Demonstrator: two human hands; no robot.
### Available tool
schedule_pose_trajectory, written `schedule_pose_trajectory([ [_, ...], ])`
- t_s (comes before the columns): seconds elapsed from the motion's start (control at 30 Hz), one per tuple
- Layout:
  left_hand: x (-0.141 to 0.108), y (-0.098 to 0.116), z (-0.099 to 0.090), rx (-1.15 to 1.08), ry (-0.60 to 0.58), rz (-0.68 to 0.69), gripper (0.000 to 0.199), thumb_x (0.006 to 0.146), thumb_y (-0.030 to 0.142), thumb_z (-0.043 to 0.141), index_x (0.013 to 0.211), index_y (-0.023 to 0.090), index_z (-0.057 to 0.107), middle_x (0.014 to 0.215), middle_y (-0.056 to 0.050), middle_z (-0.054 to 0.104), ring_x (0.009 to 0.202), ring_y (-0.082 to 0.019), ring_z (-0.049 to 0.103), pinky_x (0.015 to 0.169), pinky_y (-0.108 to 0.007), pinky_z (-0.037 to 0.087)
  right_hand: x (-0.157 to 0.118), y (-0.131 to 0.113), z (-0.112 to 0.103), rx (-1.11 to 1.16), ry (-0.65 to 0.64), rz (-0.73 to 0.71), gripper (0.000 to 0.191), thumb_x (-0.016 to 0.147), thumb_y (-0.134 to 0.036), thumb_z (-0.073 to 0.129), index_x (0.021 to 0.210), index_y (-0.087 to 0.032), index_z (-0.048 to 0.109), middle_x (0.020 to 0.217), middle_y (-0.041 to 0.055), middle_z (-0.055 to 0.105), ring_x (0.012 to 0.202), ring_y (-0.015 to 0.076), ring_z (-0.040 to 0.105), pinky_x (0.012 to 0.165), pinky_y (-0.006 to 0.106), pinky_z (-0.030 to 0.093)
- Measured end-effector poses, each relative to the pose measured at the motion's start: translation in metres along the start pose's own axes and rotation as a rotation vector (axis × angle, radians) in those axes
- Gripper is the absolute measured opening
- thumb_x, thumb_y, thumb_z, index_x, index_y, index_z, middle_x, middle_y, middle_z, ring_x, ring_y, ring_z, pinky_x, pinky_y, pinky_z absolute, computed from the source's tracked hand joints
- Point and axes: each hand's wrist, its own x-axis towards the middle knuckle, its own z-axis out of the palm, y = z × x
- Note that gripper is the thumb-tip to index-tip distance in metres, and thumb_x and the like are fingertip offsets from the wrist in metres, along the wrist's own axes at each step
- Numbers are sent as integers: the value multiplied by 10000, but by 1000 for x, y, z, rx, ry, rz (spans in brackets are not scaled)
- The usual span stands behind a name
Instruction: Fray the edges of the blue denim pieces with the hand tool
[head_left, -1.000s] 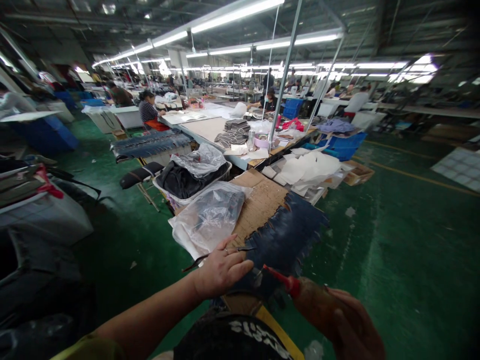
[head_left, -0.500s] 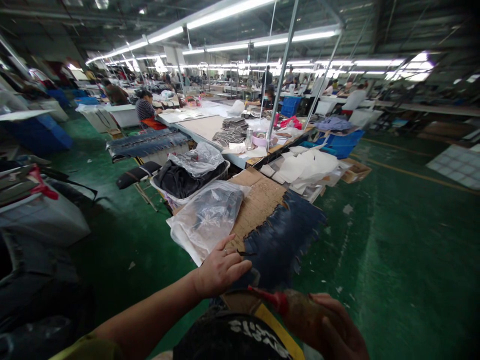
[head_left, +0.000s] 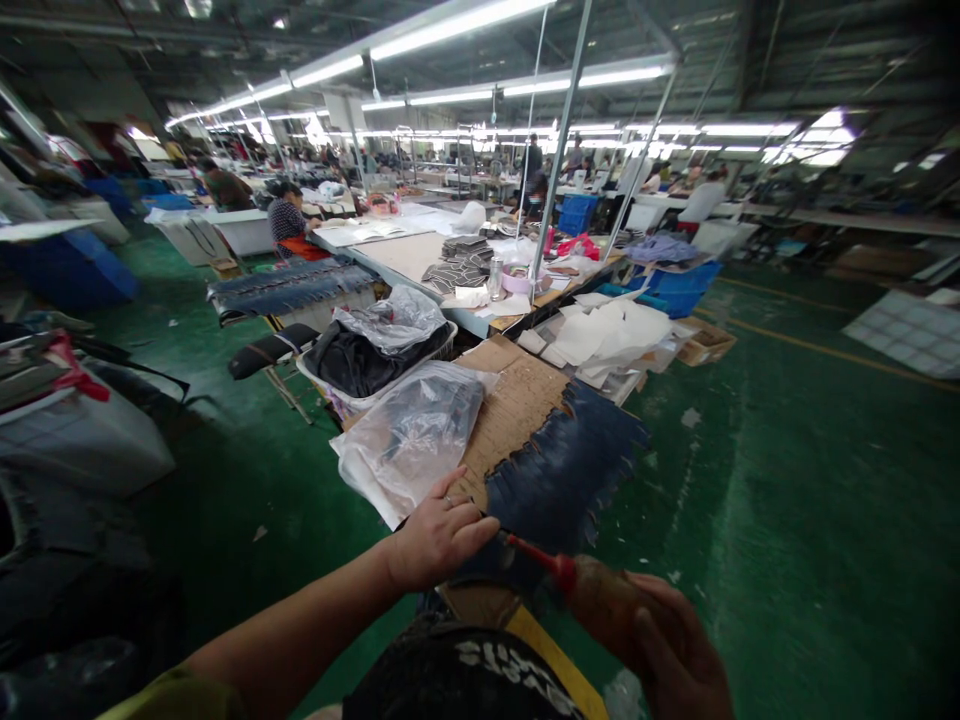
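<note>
My right hand is wrapped round a brownish squeeze bottle with a long red nozzle. The nozzle points left, its tip close to my left thumb; whether it touches anything is unclear. My left hand is closed on a thin dark strip, which shows only in part beyond the fingers. The left index finger points forward over a brown board. Dark blue pieces with ragged edges lie overlapped on that board, just beyond both hands.
Clear plastic bags lie left of the board, beside a white basket of black material. White sheets are heaped at the far right. Behind stands a large worktable with stacked pieces. A person sits at its left.
My right hand has raised the bottle slightly, and the nozzle now angles up toward the left thumb, near the strip. The left hand has stayed nearly in place.
</note>
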Motion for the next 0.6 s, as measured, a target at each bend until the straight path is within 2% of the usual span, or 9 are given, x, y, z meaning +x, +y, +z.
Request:
schedule_pose_trajectory([
  [0.13, 0, 3, 1, -9, -13, 6, 227, 974, 126, 422, 1078, 178, 617, 702, 31, 598, 643, -127, 559, 1173, -527, 325, 2, 3, -4, 50, 37, 38, 276, 851, -451, 686, 1072, -288, 704, 1161, 58, 682, 1040, 235, 671, 854, 302, 582],
  [0.3, 0, 6, 5, 11, -26, 13, 247, 978, 117, 384, 1031, 184, 616, 668, 36, 575, 619, -135, 537, 1178, -526, 320, -5, 5, -5, 59, -91, 40, 268, 828, -444, 715, 1043, -284, 726, 1128, 61, 716, 1000, 252, 700, 840, 323, 591],
  [0.43, -4, -1, 13, 10, -58, 0, 265, 976, 114, 380, 1061, 188, 620, 680, 36, 589, 626, -135, 567, 1183, -534, 304, -15, 15, -9, 51, -162, 24, 231, 860, -419, 685, 1053, -299, 722, 1157, 59, 691, 1037, 260, 687, 865, 341, 580],
  [0.5, -4, -10, 18, -55, -59, -45, 282, 982, 130, 357, 1074, 189, 617, 710, 21, 622, 656, -138, 603, 1168, -527, 330, -15, 21, -13, 58, -150, 10, 235, 861, -417, 682, 1068, -314, 718, 1188, 58, 672, 1062, 267, 679, 864, 352, 585],
  [0.6, 4, -25, 26, -283, -64, -148, 288, 1006, 202, 341, 1111, 180, 608, 821, -22, 700, 781, -151, 677, 1127, -486, 395, -7, 21, -18, -9, -116, -40, 231, 849, -420, 696, 1057, -323, 722, 1255, 52, 646, 1123, 254, 658, 906, 328, 569],
])
